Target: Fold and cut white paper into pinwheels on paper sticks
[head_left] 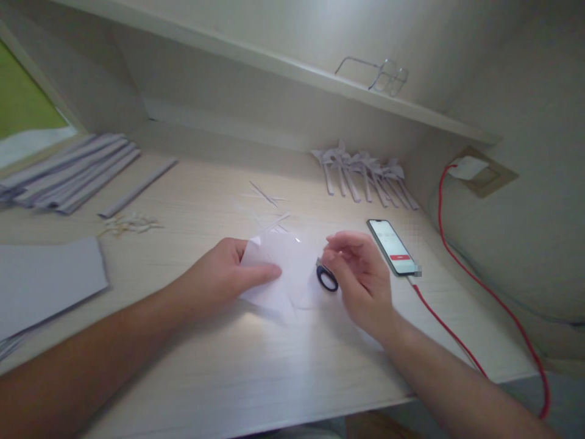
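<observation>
My left hand (pixel 228 271) pinches a white sheet of paper (pixel 286 268) against the desk, thumb on top of it. My right hand (pixel 361 277) is curled beside the sheet's right edge, fingers bent around scissors whose dark blue handle loop (pixel 327 278) shows at the thumb. The blades are hidden under the paper and the hand. Thin paper offcuts (pixel 269 198) lie just beyond the sheet.
A phone (pixel 393 247) with a lit screen lies to the right, on a red cable (pixel 461 274) from a wall socket. Paper pinwheels (pixel 365 174) line the back. Rolled paper sticks (pixel 68 171) and grey sheets (pixel 46 280) lie at left. Glasses (pixel 384 76) rest on the shelf.
</observation>
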A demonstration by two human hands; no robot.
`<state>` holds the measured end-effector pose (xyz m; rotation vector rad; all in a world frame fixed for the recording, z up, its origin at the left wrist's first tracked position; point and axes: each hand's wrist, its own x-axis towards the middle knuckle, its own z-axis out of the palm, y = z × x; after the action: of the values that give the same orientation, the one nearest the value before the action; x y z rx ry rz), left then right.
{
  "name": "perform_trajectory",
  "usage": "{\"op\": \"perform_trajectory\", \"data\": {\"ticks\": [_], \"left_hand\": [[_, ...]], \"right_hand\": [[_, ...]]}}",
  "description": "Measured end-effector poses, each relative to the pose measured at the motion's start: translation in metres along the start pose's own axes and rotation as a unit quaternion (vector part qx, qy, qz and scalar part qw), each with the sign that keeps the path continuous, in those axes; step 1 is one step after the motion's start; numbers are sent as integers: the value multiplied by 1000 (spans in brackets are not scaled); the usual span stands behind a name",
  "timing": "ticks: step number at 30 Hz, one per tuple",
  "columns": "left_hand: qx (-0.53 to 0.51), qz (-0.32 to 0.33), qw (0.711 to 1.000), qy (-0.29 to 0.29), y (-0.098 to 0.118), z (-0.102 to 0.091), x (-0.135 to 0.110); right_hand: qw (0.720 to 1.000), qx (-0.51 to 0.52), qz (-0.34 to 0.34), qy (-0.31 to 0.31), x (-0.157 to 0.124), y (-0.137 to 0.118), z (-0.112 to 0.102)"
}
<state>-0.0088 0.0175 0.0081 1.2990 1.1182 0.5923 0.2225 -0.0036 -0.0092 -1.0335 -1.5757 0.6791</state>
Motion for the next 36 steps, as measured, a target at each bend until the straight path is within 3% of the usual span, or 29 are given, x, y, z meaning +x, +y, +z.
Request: {"op": "perform_trajectory", "data": {"ticks": [2, 6, 9, 24, 36], "left_hand": [[-28, 6, 999, 25, 2, 0, 0], [-56, 19, 998, 36, 7, 1, 0], [-60, 22, 997, 51, 8, 1, -1], [-26, 34, 997, 61, 3, 1, -3], [-22, 49, 995, 88, 4, 5, -5]], "right_hand": [[999, -22, -35, -23, -1, -1, -2], [979, -50, -89, -177, -2, -3, -4], [968, -50, -103, -225, -1, -4, -3], [980, -33, -15, -196, -1, -9, -3], [982, -18, 13, -185, 0, -10, -2]]}}
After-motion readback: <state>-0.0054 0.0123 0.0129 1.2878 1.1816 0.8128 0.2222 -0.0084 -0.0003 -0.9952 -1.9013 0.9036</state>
